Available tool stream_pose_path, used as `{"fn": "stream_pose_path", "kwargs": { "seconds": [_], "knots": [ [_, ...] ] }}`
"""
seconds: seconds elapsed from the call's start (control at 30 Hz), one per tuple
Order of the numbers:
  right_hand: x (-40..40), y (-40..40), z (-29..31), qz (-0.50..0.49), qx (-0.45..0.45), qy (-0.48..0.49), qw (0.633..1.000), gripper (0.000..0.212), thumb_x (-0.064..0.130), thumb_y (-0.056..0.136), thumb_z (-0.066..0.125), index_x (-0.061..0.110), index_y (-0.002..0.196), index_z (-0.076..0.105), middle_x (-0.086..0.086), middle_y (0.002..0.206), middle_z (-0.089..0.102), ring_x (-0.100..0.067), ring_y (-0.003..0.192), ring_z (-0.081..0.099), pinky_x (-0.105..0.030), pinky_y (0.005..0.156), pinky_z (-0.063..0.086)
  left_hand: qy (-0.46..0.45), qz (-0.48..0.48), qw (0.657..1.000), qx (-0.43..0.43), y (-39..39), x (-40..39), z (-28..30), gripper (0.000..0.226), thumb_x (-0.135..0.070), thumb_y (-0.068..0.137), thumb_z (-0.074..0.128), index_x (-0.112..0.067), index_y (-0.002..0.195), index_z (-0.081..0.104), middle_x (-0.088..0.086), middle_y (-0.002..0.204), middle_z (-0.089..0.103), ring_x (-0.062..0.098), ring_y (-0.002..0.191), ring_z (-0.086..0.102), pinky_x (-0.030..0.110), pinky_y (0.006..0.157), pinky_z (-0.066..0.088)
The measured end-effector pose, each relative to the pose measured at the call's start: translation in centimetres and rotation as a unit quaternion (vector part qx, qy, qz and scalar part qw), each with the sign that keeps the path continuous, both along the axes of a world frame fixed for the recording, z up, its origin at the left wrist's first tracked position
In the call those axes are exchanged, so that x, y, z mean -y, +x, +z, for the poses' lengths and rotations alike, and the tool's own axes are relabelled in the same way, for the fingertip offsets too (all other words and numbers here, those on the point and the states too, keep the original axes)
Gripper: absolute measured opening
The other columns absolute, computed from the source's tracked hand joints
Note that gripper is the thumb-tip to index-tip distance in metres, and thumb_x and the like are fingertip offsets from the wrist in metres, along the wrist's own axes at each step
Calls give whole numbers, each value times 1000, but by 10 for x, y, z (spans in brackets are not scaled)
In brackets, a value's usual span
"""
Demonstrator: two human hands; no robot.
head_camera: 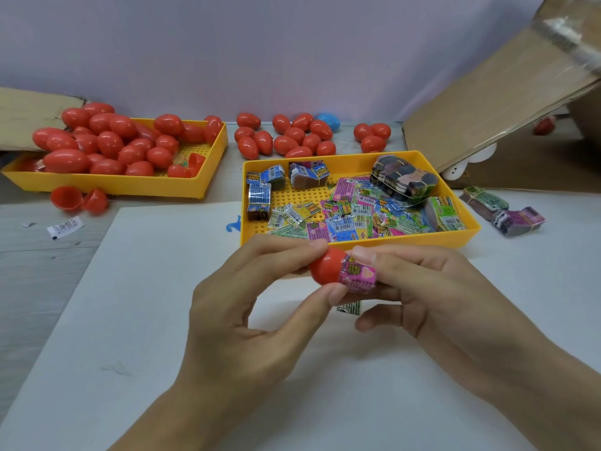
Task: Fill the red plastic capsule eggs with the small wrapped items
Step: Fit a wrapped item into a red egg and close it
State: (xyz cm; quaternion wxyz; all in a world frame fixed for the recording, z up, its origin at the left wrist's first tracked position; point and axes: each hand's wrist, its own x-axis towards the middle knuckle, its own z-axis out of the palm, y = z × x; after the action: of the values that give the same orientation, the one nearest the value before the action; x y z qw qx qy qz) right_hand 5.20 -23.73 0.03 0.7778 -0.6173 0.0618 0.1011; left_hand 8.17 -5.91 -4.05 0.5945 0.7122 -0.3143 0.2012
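Two bare hands meet above a white sheet [182, 288] on the table. The left hand [240, 307] pinches a red egg half [325, 266] between thumb and fingertips, its rounded end pointing left. The right hand [419, 297] grips a pink wrapped item [357, 275], rolled or folded, and holds it at the egg half's open mouth. It looks partly pushed inside, though how deep cannot be told. A second scrap of printed wrapper [350, 309] peeks out under the right fingers.

The step in hand appears to be loading this capsule. The next move likely calls for pressing the packet fully in so nothing sticks out, then finding the matching half and snapping it shut.

Just beyond the hands sits a yellow tray of wrapped items [357, 237], holding loose colourful packets and some banded bundles. More bundles [517, 219] lie on the table to its right. To the far left, a second yellow tray [208, 177] holds a heap of closed red eggs [107, 141], with an opened capsule [79, 198] lying in front of it. More closed red eggs [286, 138] and a single blue egg [328, 120] cluster along the back wall. A cardboard box flap [487, 102] leans in from the right.
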Motion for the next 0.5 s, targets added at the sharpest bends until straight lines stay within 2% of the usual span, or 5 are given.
{"fn": "stream_pose_path", "kwargs": {
  "seconds": [0.13,0.23,0.33,0.4,0.5],
  "knots": [
    [1,2,0,22,-32,30,999,31,28,75,71,3,90,78,-20,93,74,-23,80,73,-26,55,56,21,-2,1000,-4,0,-1,3,28,-22,85,72,-19,112,72,-1,107,72,18,99,70,30,83,55],
    [2,2,-1,28,-47,59,997,23,23,76,76,5,89,79,-16,91,75,-21,79,74,-25,56,57,24,-13,999,-18,1,-1,3,28,-22,85,71,-19,113,73,0,105,70,20,96,69,35,81,56],
    [1,2,-1,47,-62,93,993,29,31,77,71,9,93,80,-14,95,75,-21,84,74,-27,58,57,14,-14,999,-29,1,-1,2,36,-22,85,72,-15,120,68,2,102,68,25,95,68,40,78,56],
    [0,1,0,55,-66,105,991,30,34,76,70,11,94,80,-14,97,75,-21,86,74,-28,59,57,18,-12,1000,-17,1,-1,3,32,-21,85,72,-16,116,72,5,102,68,25,94,68,40,77,56],
    [0,0,-1,55,-55,111,991,30,32,76,71,7,92,80,-14,94,75,-18,80,73,-26,62,58,31,-9,999,-6,0,-1,4,34,-23,85,72,-16,119,65,5,101,68,23,93,68,36,77,55]
  ]
}}
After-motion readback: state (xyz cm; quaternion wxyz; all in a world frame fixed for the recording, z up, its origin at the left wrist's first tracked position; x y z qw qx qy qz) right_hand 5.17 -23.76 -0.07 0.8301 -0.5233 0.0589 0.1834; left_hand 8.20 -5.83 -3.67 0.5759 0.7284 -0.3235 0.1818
